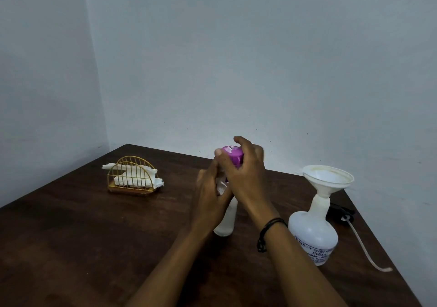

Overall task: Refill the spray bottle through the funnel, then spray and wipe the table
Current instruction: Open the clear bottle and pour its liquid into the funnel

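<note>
A slim white refill bottle (225,221) with a purple cap (233,156) stands at the middle of the brown table (94,235). My left hand (210,193) grips its neck from the left. My right hand (246,176) is closed over the purple cap. To the right stands the translucent white spray bottle (312,233) with a printed label, a white funnel (328,179) seated in its open neck. Its black spray head (340,212) lies on the table behind it, with a pale dip tube (364,247) trailing toward the right edge.
A gold wire holder (132,176) with white paper napkins stands at the back left of the table. Pale walls meet in a corner behind it. The table's right edge runs close past the spray bottle and tube.
</note>
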Demonstrator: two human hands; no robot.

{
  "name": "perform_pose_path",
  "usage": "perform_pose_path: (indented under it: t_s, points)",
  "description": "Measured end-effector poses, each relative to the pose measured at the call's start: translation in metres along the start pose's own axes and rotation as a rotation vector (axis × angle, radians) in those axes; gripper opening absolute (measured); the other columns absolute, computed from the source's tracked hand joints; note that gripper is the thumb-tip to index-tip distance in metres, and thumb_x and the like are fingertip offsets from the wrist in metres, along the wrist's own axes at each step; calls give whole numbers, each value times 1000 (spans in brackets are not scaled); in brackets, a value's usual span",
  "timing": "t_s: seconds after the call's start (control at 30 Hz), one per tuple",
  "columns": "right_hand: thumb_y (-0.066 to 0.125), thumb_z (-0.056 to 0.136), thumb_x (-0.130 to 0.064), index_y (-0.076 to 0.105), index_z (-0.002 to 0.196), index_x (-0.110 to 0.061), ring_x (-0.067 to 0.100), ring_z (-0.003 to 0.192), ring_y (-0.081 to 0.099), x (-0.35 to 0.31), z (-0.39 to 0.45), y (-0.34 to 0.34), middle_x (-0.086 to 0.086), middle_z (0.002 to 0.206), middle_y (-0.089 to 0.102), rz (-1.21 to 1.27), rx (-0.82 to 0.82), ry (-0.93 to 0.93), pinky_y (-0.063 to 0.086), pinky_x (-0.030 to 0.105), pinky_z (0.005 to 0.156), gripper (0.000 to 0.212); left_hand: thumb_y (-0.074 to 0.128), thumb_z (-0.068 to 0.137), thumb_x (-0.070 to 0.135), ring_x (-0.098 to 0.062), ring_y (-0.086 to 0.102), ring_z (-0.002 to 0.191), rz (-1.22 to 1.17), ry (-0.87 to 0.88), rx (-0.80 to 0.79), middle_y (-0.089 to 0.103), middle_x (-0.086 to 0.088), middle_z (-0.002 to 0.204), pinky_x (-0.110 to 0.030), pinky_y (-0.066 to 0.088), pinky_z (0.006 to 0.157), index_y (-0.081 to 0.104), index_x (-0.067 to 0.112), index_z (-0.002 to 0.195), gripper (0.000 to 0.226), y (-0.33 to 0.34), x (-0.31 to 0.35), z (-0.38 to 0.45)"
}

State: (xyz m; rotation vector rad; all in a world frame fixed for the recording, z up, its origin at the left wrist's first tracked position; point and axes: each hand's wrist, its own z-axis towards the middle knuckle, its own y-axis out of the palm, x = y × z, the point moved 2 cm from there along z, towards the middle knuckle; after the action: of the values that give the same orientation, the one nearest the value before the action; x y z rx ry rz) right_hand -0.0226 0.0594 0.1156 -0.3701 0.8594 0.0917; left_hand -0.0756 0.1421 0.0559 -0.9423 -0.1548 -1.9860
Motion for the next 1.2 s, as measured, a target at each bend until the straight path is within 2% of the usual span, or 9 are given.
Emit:
perform_pose_path:
  t_s: [0.17,0.33,0.47,0.6,0.73,0.83,1.03,1.13,1.2]
  points:
    - [62,84,-32,56,134,-19,-1,94,60,1,-1,-2,-8,113,61,82,50,-36,46,5,73,52,61,82,41,-11,57,100,-1,6,19,47,50,107,-29,54,75,37,38,143,66,-1,0,1]
    - [78,81,-37,58,127,-20,6,98,57,0,-1,0,-2,120,52,-16,94,-48,43,-1,72,53,64,84,35,-7,56,97,9,6,12,50,48,102,-36,56,75,37,48,133,58,-1,2,0]
    - [66,84,-33,55,135,-18,9,107,58,2,0,-2,-3,127,59,37,51,-46,43,0,79,54,60,81,46,-8,56,100,3,21,12,49,49,106,-28,54,74,36,44,138,61,-2,3,0]
    - [77,80,-44,52,136,-21,9,106,54,1,-1,1,-4,126,43,-17,87,-30,43,-2,72,65,70,88,23,-11,57,99,12,22,17,48,51,105,-32,54,74,35,42,136,62,1,1,0]
    - [69,84,-32,48,143,-17,12,99,60,3,0,-2,0,120,62,47,90,-58,46,2,74,64,62,84,42,-7,55,101,7,33,11,48,50,108,-29,54,76,34,49,136,60,-1,2,0]
    - [74,84,-42,36,149,-22,8,108,53,-1,-1,0,-2,132,49,42,14,-26,44,0,72,78,60,82,44,-1,55,97,8,25,13,49,48,103,-25,51,73,38,51,129,52,0,2,-1]
    - [64,88,-36,41,147,-20,16,102,61,5,0,0,2,123,59,81,38,-32,44,0,69,66,60,83,42,-3,54,102,30,16,3,47,49,108,-26,53,76,34,54,130,55,-1,0,-1]
    - [72,84,-47,44,143,-23,7,107,53,2,-1,1,-1,129,47,15,36,-20,42,-3,71,70,67,85,30,-9,57,99,14,-3,27,53,40,101,-30,54,74,36,53,132,60,0,-2,0]
    - [75,83,-40,56,131,-22,1,97,55,2,-3,1,-1,122,53,-22,101,-77,44,0,72,54,69,87,25,-12,57,99,14,-3,18,51,46,103,-33,55,75,40,44,136,60,2,-4,1]
